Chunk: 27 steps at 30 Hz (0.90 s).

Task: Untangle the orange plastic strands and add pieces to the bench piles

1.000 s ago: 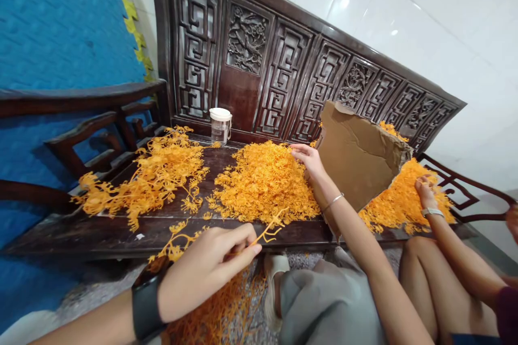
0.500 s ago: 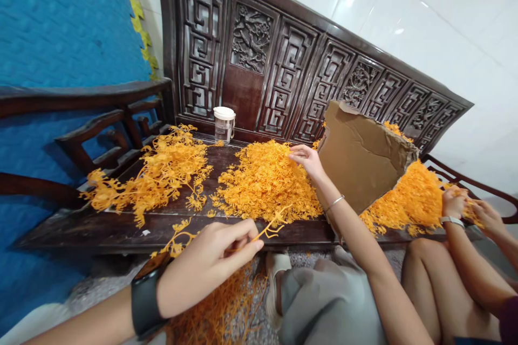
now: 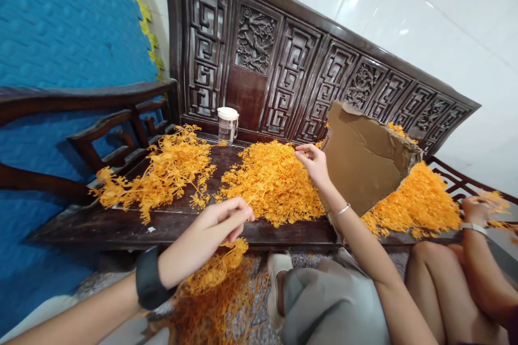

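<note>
A single view looks out from the person's head, in front of the counter (image 3: 178, 226) and above it. It faces forward and down, across the counter's top to the carved back (image 3: 246, 89) that rises behind, with the wall (image 3: 404, 5) beyond that. The camera is near: the left hand (image 3: 220, 221) shows large at the counter's front edge, the right hand (image 3: 313, 161) smaller, above its top. The take is wide, running from the armrest (image 3: 81, 98) at the counter's left end to a co-worker's hand (image 3: 477, 211) near its right end, with floor (image 3: 305, 260) in front of it.
</note>
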### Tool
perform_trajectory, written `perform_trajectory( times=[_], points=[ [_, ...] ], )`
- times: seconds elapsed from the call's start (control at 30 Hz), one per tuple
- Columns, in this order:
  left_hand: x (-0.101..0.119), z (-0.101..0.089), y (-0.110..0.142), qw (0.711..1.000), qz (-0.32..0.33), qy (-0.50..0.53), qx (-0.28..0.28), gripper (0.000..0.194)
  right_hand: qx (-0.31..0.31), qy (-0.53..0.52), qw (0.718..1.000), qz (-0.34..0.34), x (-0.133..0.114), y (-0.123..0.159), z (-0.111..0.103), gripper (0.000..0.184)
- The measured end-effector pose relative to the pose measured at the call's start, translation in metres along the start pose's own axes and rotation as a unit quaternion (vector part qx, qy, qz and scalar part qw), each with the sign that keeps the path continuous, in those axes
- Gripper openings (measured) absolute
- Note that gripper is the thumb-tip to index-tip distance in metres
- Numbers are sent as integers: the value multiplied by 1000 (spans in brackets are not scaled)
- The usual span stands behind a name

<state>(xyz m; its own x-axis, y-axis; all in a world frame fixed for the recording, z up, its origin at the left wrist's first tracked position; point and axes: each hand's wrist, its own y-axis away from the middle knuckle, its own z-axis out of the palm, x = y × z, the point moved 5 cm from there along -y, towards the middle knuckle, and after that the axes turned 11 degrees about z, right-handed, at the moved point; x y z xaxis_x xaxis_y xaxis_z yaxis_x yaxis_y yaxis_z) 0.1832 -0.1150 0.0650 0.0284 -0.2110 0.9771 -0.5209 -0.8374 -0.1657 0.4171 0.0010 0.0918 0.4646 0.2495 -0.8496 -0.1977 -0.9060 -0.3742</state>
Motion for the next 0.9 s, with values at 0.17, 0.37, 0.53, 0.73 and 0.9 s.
perform_trajectory(
  times=[0.17, 0.37, 0.53, 0.73, 0.9],
  points=[
    [-1, -4, -1, 987, -33, 148, 52, 19, -134, 15, 990, 38, -35, 45, 23, 36],
    [9, -1, 1, 972, 22, 227, 54, 11, -373, 100, 921, -44, -66, 100, 58, 34],
    [17, -4, 2, 963, 75, 251, 55, 14, -420, 137, 882, -165, -74, 124, 75, 36],
    [11, -17, 0, 977, 73, 168, 109, 25, -408, 57, 905, -105, -70, 120, 73, 19],
    [-3, -16, 0, 997, -13, 70, 30, 22, -341, 5, 939, -47, -74, 113, 61, 16]
  ],
)
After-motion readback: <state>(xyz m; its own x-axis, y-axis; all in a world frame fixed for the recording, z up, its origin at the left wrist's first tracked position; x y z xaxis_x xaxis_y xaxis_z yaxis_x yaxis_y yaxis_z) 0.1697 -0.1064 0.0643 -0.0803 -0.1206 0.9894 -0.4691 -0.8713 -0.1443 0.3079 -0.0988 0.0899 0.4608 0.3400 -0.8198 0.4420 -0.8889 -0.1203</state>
